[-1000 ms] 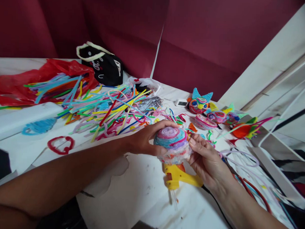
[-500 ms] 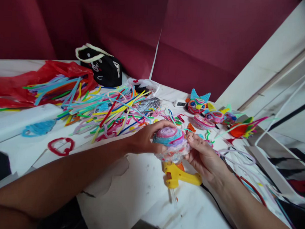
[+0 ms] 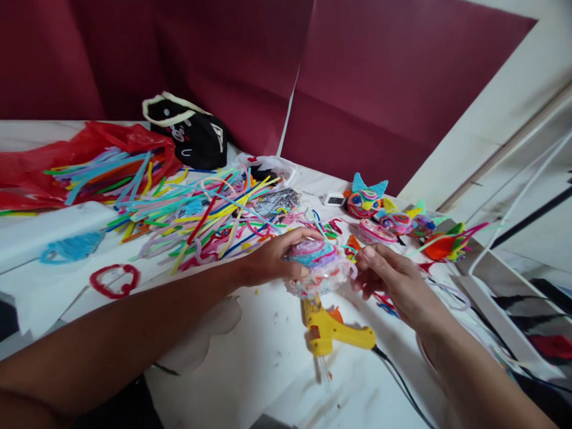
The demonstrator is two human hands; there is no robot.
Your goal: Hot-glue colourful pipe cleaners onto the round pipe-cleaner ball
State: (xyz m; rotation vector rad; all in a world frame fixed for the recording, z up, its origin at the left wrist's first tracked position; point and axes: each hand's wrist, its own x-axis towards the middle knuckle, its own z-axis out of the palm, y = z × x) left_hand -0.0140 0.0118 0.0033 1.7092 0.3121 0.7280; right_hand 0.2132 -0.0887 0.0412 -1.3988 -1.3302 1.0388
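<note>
Left hand (image 3: 270,258) has the fuzzy ball (image 3: 319,262) in its grip, thumb in front, fingers over the far side. Right hand (image 3: 391,277) is just beside it, thumb and fingers drawn narrow near the ball's edge; whether they pinch a strand, I cannot tell. And what a ball: pink and purple coils on top, light blue beneath, then a pale, shaggy lower part flecked with red, all softly rounded. It sits over the near middle of the white table (image 3: 243,376), right by the end of a yellow glue gun (image 3: 326,331), smooth plastic, a clear stick poking out, black cord (image 3: 406,387) curving away. Past the left arm, a great tangle of pipe cleaners (image 3: 211,205), thin and fluffy in every colour, spreads toward a crinkled red plastic bag (image 3: 124,137). A black cloth bag (image 3: 199,136) slumps behind, pale handle looped. Nearer, a fuzzy red loop (image 3: 115,280) lies flat. Over on the right, a round figure with blue pointed ears (image 3: 364,201) stands by a small white clock (image 3: 334,199), and creased maroon sheeting (image 3: 365,86) covers the back, meeting a bare pale wall (image 3: 495,147).
</note>
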